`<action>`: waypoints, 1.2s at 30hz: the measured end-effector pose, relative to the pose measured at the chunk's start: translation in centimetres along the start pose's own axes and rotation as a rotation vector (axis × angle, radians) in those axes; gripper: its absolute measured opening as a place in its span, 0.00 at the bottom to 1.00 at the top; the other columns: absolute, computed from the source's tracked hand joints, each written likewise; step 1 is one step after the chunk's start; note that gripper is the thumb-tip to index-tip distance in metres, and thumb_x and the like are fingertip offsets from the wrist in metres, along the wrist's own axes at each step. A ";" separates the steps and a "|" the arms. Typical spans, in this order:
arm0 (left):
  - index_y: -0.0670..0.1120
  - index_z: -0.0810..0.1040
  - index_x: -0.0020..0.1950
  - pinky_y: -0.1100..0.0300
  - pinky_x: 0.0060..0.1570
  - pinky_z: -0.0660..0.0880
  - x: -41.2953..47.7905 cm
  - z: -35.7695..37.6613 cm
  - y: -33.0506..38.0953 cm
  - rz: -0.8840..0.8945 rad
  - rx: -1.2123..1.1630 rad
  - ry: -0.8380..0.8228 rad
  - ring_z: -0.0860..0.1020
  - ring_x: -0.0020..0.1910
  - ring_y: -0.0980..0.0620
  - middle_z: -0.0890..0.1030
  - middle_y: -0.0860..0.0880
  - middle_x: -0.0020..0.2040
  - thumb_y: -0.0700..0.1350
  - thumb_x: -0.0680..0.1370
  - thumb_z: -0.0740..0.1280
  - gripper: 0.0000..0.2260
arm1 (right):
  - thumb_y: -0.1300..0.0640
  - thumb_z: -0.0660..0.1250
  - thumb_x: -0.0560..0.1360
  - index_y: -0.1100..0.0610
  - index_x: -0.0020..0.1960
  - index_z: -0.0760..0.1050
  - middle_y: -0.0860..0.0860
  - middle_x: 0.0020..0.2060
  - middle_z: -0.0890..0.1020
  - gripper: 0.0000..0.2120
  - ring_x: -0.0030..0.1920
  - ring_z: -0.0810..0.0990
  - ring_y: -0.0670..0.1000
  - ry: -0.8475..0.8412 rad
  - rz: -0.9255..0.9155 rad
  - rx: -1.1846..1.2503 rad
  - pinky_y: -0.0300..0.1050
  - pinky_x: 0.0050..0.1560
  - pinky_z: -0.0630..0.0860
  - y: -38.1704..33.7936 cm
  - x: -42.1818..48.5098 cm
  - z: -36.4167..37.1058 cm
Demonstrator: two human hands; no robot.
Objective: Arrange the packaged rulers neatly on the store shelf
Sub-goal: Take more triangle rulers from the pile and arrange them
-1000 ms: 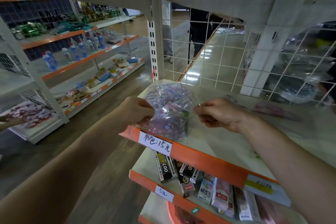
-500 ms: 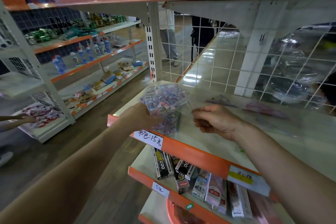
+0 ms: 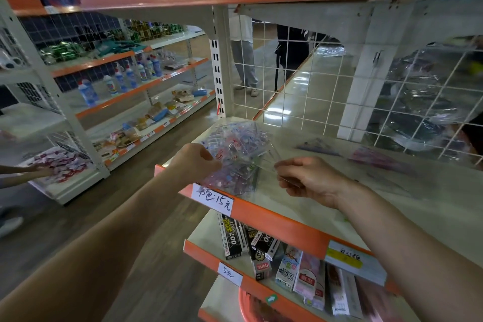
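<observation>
Below both hands, on the lower level, long boxes [image 3: 234,239] of stationery lie side by side behind an orange lip. Just under the left hand [image 3: 194,165] a handwritten price label [image 3: 213,199] sticks to the orange front edge of the shelf [image 3: 277,219]. The left hand is curled, its fingers and thumb gripping the left side of a bundle of packaged rulers [image 3: 236,154] in clear, printed plastic. The bundle sits at the shelf's front left corner, tilted up off the board on its far side. The right hand [image 3: 311,180], to the right of the bundle, has its fingers bent in and pinches a clear edge of the packaging between thumb and fingertips. Beyond the right hand, a few flat purple packets [image 3: 376,162] lie well apart from it on the board, blurred. Behind them stands a white wire mesh [image 3: 311,81], and past it two people [image 3: 244,60] stand in the aisle.
</observation>
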State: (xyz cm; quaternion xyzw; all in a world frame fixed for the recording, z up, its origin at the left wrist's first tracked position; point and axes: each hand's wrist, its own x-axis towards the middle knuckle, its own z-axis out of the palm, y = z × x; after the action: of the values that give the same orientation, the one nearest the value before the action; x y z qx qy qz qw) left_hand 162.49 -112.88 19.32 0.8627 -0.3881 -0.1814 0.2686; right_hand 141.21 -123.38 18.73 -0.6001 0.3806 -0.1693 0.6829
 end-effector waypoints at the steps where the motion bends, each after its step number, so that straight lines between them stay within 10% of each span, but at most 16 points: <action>1: 0.45 0.76 0.42 0.51 0.45 0.81 0.1 -0.2 -0.1 -0.001 -0.028 -0.004 0.81 0.39 0.47 0.80 0.45 0.41 0.47 0.73 0.72 0.07 | 0.65 0.67 0.75 0.61 0.50 0.76 0.55 0.33 0.78 0.04 0.32 0.77 0.49 -0.001 0.002 0.007 0.36 0.30 0.75 0.0 0.1 0.1; 14: 0.41 0.79 0.48 0.69 0.24 0.73 1.1 -1.7 -0.6 -0.067 -0.318 0.048 0.78 0.24 0.58 0.82 0.44 0.36 0.40 0.73 0.72 0.06 | 0.66 0.66 0.75 0.61 0.47 0.77 0.55 0.33 0.77 0.03 0.33 0.75 0.49 0.024 -0.026 0.066 0.36 0.29 0.75 -0.9 0.9 1.1; 36: 0.41 0.80 0.49 0.66 0.37 0.78 -2.6 10.0 10.8 0.122 -0.914 0.010 0.78 0.28 0.57 0.79 0.45 0.36 0.33 0.77 0.62 0.08 | 0.66 0.64 0.76 0.52 0.48 0.80 0.51 0.44 0.82 0.11 0.39 0.77 0.44 0.425 -0.351 -0.033 0.32 0.37 0.74 0.8 -4.6 -9.4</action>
State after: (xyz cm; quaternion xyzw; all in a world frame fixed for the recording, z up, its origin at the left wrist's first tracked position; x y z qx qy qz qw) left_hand 149.40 -120.14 18.21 0.6321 -0.3169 -0.3138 0.6337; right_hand 131.26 -126.49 19.50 -0.6190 0.4082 -0.4008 0.5381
